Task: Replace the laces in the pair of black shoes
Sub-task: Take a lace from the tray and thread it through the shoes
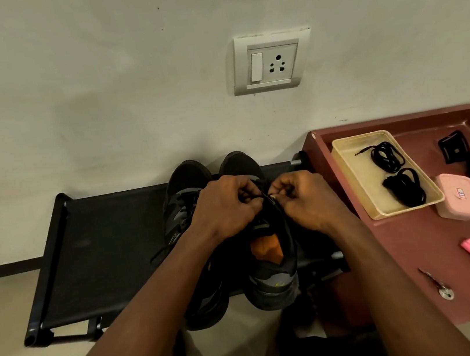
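Pale plaster wall [93, 92] with a white switch-and-socket plate [271, 61]; below it a low black fabric shoe rack [100, 243] on a tiled floor. A pair of black-and-grey sports shoes [274, 287] sits on the rack, heels overhanging the front rail. The left hand [223, 207] and right hand [307, 200] are both over the right shoe, fingers curled and pinching its black lace [264, 196] at the top eyelets.

To the right is a maroon rimmed tabletop [407, 258] with a cream plastic tray [347, 161] holding two coiled black spare laces [386, 155].

Risks: a hard tug could drag the overhanging shoe off the rack. Black lace on a black shoe in dim light makes it easy to skip an eyelet or snag.

Writing: a small label on the pink lidded box [459, 196] is too small to read. No shoe brand is legible.
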{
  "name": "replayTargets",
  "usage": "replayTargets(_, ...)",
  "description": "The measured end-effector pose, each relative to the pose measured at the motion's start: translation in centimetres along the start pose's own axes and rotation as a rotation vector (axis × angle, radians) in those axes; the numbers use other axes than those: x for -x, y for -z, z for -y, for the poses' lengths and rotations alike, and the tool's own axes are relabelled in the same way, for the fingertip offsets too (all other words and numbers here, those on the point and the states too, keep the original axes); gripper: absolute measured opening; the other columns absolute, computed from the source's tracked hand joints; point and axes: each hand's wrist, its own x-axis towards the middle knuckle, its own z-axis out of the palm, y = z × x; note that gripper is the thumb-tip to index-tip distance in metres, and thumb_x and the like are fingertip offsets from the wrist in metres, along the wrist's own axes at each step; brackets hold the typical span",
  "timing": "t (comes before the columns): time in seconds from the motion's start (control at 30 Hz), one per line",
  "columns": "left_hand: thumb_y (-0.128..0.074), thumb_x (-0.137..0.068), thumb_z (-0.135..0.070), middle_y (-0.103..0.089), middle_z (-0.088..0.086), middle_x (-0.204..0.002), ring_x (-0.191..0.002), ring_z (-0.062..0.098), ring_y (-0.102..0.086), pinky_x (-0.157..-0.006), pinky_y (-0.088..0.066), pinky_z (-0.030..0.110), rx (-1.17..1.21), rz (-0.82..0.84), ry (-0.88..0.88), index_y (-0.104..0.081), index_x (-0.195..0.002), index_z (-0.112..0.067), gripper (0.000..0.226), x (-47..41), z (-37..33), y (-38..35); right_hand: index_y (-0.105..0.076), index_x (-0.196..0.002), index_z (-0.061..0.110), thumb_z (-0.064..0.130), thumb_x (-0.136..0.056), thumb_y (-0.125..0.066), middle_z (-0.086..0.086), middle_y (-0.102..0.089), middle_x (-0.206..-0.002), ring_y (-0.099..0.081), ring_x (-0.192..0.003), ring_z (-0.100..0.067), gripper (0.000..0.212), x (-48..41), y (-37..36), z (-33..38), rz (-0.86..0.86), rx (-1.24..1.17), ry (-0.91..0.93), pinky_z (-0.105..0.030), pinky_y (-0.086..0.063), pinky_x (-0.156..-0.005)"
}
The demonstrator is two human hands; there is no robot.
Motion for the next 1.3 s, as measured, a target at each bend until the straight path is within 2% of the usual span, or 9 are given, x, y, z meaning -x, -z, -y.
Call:
replayTargets(0.23,-0.076,-0.086,-0.031,-0.071,-0.018,-0.076,-0.072,-0.004,-0.066,-0.072,-0.054,0.021,-0.003,-0.013,-0.004,-0.074,-0.087,-0.035,0.005,0.0,0.2,-0.2,-0.078,-0.085,0.026,0.014,-0.091,-0.078,0.014,-0.074,-0.078,-0.067,-0.074,0.003,0.014,-0.1,0.7,0.0,-0.211,-0.351,0.005,-0.009,-0.048,-0.064)
replayTargets(0.43,-0.077,-0.087,-0.032,-0.069,-0.020,-0.074,-0.071,-0.006,-0.065,-0.072,-0.051,0.018,0.000,-0.026,-0.014,-0.075,-0.088,-0.036,0.004,-0.1,0.3,-0.2,-0.077,-0.099,0.014,0.008,-0.091,-0.077,-0.003,-0.075,-0.091,-0.068,-0.085,-0.013,0.010,-0.1,1.8,0.7,-0.331,-0.909,-0.025,-0.023,-0.053,-0.065)
replayTargets(0.57,-0.077,-0.086,-0.031,-0.062,-0.031,-0.073,-0.074,-0.008,-0.064,-0.073,-0.050,0.017,-0.012,-0.056,-0.027,-0.077,-0.086,-0.031,0.001,-0.1,0.3,-0.3,-0.079,-0.084,0.019,0.005,-0.096,-0.067,0.001,-0.074,-0.085,-0.068,-0.076,-0.012,0.022,0.1,2.8,1.0,-0.391,-1.312,0.007,-0.021,-0.050,-0.062)
replayTargets(0.67,-0.077,-0.087,-0.031,-0.070,-0.022,-0.078,-0.076,-0.005,-0.067,-0.075,-0.052,0.019,-0.010,-0.056,-0.030,-0.077,-0.088,-0.032,0.001,-0.1,0.4,-0.4,-0.065,-0.105,0.009,0.011,-0.104,-0.055,-0.007,-0.072,-0.101,-0.071,-0.085,-0.017,0.010,0.0,3.5,0.5,-0.336,-1.457,0.004,-0.022,-0.051,-0.062)
replayTargets(0.77,-0.076,-0.087,-0.031,-0.072,-0.018,-0.078,-0.075,-0.003,-0.066,-0.074,-0.052,0.019,-0.012,-0.069,-0.028,-0.077,-0.088,-0.031,0.002,-0.2,0.4,-0.4,-0.061,-0.097,0.014,0.008,-0.103,-0.049,-0.002,-0.067,-0.077,-0.062,-0.063,-0.014,0.014,-0.3,3.1,0.3,-0.312,-1.262,-0.080,-0.025,-0.043,-0.053)
replayTargets(0.83,-0.076,-0.087,-0.031,-0.072,-0.017,-0.079,-0.074,-0.002,-0.066,-0.073,-0.052,0.020,-0.022,-0.074,-0.027,-0.077,-0.090,-0.031,0.004,-0.2,0.4,-0.5,-0.068,-0.097,0.016,0.004,-0.098,-0.055,0.002,-0.061,-0.068,-0.054,-0.057,-0.010,0.017,-0.2,2.6,0.1,-0.317,-0.818,-0.063,-0.024,-0.040,-0.050)
replayTargets(0.97,-0.076,-0.086,-0.032,-0.071,-0.017,-0.078,-0.073,-0.002,-0.066,-0.068,-0.047,0.018,-0.030,-0.076,-0.025,-0.076,-0.089,-0.031,0.004,-0.2,0.6,-0.5,-0.077,-0.100,0.037,0.019,-0.094,-0.072,0.013,-0.064,-0.080,-0.062,-0.076,0.003,0.020,0.3,1.1,-0.1,-0.047,-0.084,0.082,-0.009,-0.045,-0.060)
replayTargets(1.13,-0.076,-0.084,-0.033,-0.072,-0.015,-0.078,-0.073,-0.001,-0.066,-0.071,-0.054,0.024,-0.028,-0.083,-0.029,-0.077,-0.089,-0.030,0.005,-0.3,0.6,-0.6,-0.076,-0.091,0.037,0.021,-0.096,-0.073,0.011,-0.060,-0.071,-0.060,-0.075,0.007,0.017,0.1,0.5,0.2,-0.068,0.038,0.113,-0.013,-0.040,-0.063)
replayTargets(1.3,-0.076,-0.085,-0.031,-0.071,-0.016,-0.077,-0.073,-0.002,-0.066,-0.069,-0.050,0.018,-0.025,-0.079,-0.034,-0.076,-0.089,-0.030,0.004,-0.3,0.7,-0.6,-0.077,-0.102,0.035,0.017,-0.094,-0.074,0.012,-0.056,-0.069,-0.060,-0.074,0.005,0.019,0.3,0.6,0.0,-0.003,0.062,0.101,-0.016,-0.045,-0.067)
